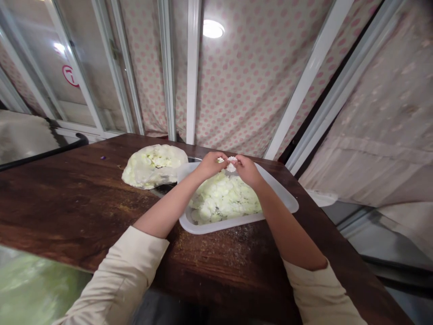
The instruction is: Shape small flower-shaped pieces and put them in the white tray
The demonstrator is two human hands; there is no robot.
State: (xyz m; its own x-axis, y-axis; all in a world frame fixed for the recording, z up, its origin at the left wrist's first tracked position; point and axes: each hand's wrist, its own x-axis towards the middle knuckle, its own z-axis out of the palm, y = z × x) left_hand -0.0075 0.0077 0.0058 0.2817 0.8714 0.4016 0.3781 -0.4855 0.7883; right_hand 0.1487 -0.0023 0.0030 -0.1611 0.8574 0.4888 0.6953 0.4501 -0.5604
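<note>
Over the far side of a white plastic tray (284,198), my two hands meet with their fingertips close together. Between them is a small white, frilly, flower-like piece (232,164). My right hand (249,171) pinches it from the right, and the fingers of my left hand (212,165) close on its left edge. Another small pale piece (220,160) shows at the left fingers. A heap of similar pale green-white petal-like pieces (226,198) lies in the tray below. Their exact kind is too small to make out.
Left of the tray, a clear plastic bag (135,174) of similar pale pieces lies on the dark wooden table (67,203). Blurred green plastic wrapping (34,289) is at the lower left. White-framed panels with dotted curtain (237,90) stand behind the table.
</note>
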